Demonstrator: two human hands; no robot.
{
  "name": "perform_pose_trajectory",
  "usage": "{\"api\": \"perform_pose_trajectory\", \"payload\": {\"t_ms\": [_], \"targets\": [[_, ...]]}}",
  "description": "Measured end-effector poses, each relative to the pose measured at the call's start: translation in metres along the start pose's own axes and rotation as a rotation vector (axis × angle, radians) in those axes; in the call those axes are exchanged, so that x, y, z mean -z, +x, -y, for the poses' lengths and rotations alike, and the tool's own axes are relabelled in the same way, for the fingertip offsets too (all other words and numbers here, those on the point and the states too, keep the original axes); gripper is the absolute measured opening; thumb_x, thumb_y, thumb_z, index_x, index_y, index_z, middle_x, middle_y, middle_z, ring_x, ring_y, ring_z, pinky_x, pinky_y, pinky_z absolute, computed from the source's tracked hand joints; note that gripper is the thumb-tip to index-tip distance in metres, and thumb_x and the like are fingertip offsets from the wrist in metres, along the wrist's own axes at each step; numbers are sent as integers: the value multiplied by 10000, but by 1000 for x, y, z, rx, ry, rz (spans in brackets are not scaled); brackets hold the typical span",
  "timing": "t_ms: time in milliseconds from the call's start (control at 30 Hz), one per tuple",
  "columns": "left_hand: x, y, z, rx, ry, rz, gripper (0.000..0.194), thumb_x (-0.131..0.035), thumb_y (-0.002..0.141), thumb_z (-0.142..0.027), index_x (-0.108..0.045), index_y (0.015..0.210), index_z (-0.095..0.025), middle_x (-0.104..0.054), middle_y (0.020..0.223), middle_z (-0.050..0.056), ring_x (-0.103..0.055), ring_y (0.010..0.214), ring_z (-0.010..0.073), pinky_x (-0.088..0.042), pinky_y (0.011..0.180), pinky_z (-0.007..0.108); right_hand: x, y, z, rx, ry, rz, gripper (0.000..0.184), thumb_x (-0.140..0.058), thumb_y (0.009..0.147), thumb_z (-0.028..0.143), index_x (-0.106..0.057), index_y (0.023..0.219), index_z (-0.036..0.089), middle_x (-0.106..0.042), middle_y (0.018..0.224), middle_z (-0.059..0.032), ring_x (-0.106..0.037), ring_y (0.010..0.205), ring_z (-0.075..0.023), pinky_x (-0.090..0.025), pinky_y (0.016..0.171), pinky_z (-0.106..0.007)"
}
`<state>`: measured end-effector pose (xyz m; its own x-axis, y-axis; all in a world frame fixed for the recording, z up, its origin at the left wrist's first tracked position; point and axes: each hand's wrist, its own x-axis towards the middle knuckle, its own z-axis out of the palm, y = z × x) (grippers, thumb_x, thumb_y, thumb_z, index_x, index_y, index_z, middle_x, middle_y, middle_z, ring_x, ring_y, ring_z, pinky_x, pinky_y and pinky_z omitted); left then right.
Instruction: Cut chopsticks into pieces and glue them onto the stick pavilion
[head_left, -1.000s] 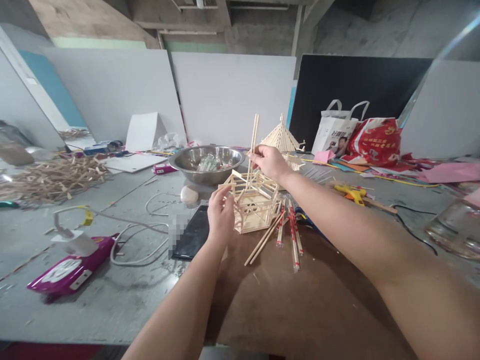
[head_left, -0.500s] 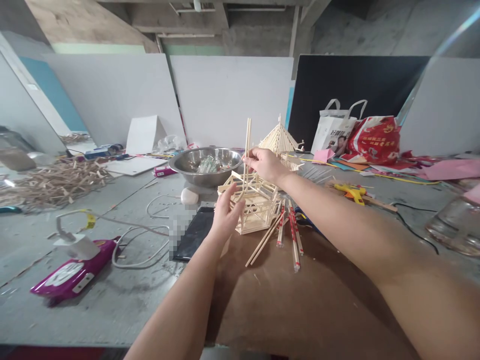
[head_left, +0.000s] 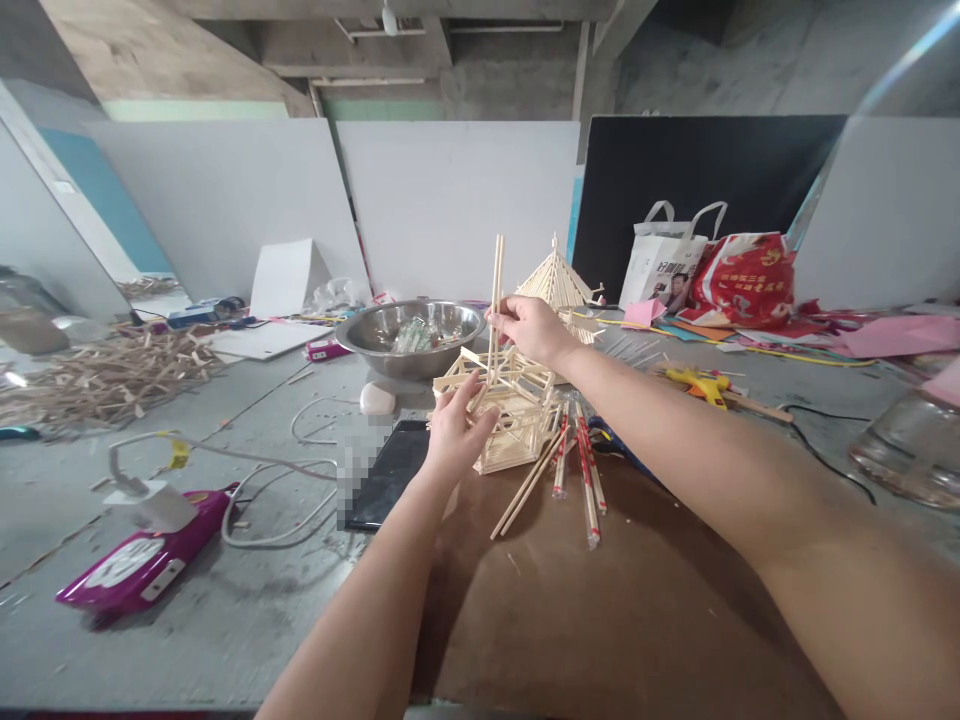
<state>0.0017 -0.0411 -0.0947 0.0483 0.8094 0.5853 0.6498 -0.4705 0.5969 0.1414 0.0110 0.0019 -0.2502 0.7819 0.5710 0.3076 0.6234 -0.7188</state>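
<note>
In the head view a lattice model of pale wooden sticks (head_left: 517, 425) stands at the far end of a brown board. My right hand (head_left: 536, 328) pinches a pair of upright chopsticks (head_left: 498, 275), whose lower ends reach into the model's top. At the model's left side is my left hand (head_left: 456, 428), thumb and fingers apart; whether it touches the frame I cannot tell. Loose chopsticks (head_left: 525, 492) and several chopsticks in red-and-clear wrappers (head_left: 585, 470) lie in front of the model. Behind my right hand rises a pointed stick roof (head_left: 555, 275).
A steel basin (head_left: 360, 335) sits behind the model. Left are a dark tablet-like slab (head_left: 394, 475), white cables and a purple power strip (head_left: 150, 560). A stick pile (head_left: 135, 375) lies far left. Right are a yellow glue gun (head_left: 701, 385), bags (head_left: 742, 280) and a glass jar (head_left: 911, 445).
My left thumb and fingers have shifted slightly right along the model. The right hand keeps its pinch on the upright chopsticks. The camera view has moved a little.
</note>
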Motion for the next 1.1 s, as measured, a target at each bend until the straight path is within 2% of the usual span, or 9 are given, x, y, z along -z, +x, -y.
{"api": "perform_pose_trajectory", "payload": {"t_ms": [200, 400, 633, 1100], "targets": [[0, -1, -1, 18, 4, -4, 527, -508, 683, -325, -424, 1182, -175, -563, 1028, 69, -449, 992, 191, -361, 870, 351, -3, 2, -4, -4, 22, 16, 160, -516, 719, 301, -521, 655, 155, -520, 590, 14, -510, 504, -81, -429, 503, -209], [-2, -2, 2, 19, -20, -16, 517, -518, 680, -336, -439, 1169, -187, -557, 1020, 66, -459, 998, 190, -362, 876, 353, -5, 0, 1, -11, 72, 27, 80, -492, 722, 194, -530, 665, 152, -542, 628, 11, -500, 517, -71, -428, 496, -196], [-3, -2, 0, 89, -157, -21, 463, -489, 707, -361, -470, 1138, -192, -528, 995, 83, -526, 907, 170, -446, 744, 293, -5, -2, 7, -55, 112, 22, 69, -481, 717, 168, -535, 679, 147, -549, 637, 12, -496, 518, -68, -431, 505, -202], [1, -3, -6, 93, -107, -16, 401, -483, 714, -341, -524, 1088, -202, -514, 943, 71, -520, 872, 155, -453, 736, 282, -7, -1, 5, -37, 107, 32, 83, -477, 717, 184, -548, 704, 144, -552, 643, 10, -489, 516, -60, -432, 498, -190]]}}
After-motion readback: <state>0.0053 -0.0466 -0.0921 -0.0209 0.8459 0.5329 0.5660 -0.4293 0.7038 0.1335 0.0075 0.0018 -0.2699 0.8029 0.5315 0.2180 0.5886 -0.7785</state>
